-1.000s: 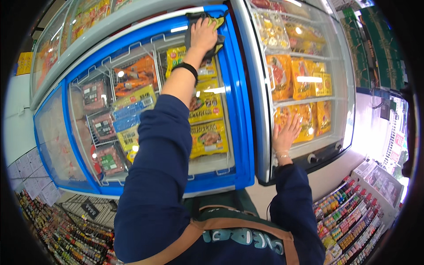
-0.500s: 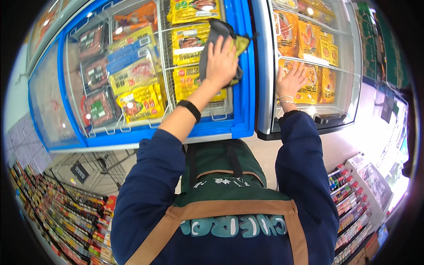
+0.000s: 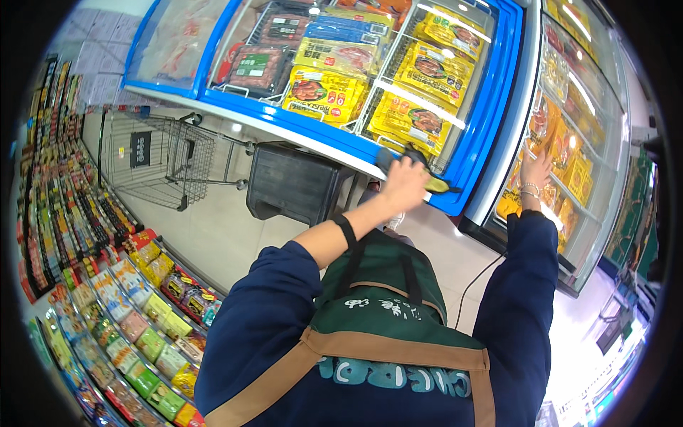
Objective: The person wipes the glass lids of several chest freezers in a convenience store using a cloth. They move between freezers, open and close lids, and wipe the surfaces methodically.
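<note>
My left hand (image 3: 404,183) presses a dark grey and yellow cloth (image 3: 421,165) against the near blue rim of a chest freezer (image 3: 306,132) with a glass lid. Yellow and red food packs (image 3: 413,121) lie in wire baskets under the glass. My right hand (image 3: 535,171) rests flat, fingers spread, on the glass lid of a second freezer (image 3: 569,178) to the right, which holds orange and yellow packs. A black band sits on my left wrist. I wear a navy top and a green apron with brown straps.
A wire shopping trolley (image 3: 160,160) stands on the floor at left, beside a black crate (image 3: 295,183) under the freezer edge. Shelves of small colourful packets (image 3: 135,313) run along the lower left. A black cable (image 3: 473,285) hangs by the right freezer.
My left hand has drawn the cloth from the far part of the glass lid back to the near blue rim. The view has swung left and down. My right hand stays on the other freezer.
</note>
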Motion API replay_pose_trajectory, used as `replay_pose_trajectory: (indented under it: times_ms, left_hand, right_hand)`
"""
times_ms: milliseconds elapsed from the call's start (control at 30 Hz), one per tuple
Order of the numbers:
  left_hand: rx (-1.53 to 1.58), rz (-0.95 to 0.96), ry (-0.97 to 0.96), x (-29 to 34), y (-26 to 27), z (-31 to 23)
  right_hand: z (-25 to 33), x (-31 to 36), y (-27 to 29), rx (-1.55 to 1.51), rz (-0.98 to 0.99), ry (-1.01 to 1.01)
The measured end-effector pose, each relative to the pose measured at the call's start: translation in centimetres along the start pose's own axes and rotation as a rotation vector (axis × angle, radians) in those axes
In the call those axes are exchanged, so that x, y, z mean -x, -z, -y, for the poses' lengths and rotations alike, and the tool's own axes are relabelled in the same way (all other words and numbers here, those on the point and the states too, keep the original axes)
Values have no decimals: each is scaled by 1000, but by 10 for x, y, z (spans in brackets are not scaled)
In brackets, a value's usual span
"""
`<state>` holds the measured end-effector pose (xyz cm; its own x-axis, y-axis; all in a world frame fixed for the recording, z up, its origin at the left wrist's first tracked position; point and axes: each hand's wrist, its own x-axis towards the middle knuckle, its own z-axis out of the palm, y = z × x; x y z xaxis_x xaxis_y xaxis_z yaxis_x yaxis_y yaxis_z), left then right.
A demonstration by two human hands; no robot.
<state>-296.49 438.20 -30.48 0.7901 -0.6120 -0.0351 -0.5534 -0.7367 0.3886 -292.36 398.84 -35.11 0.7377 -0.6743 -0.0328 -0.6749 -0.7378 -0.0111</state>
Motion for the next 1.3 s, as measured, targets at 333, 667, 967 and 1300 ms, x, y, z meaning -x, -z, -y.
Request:
replay_pose_trajectory:
  times_ms: [333, 667, 967, 1300]
  left_hand:
    - [-346, -204, 508, 71, 72, 181]
    - [142, -201, 290, 82, 37, 76]
    - [716, 176, 308, 346, 104, 23]
    - [902, -419, 65, 544, 222, 72]
  right_hand:
    - [75, 158, 24, -611, 100, 740]
    - [107, 296, 43, -580, 558, 781]
    - [316, 419, 24, -658, 323, 1128]
    - [569, 667, 29, -356, 411, 1186]
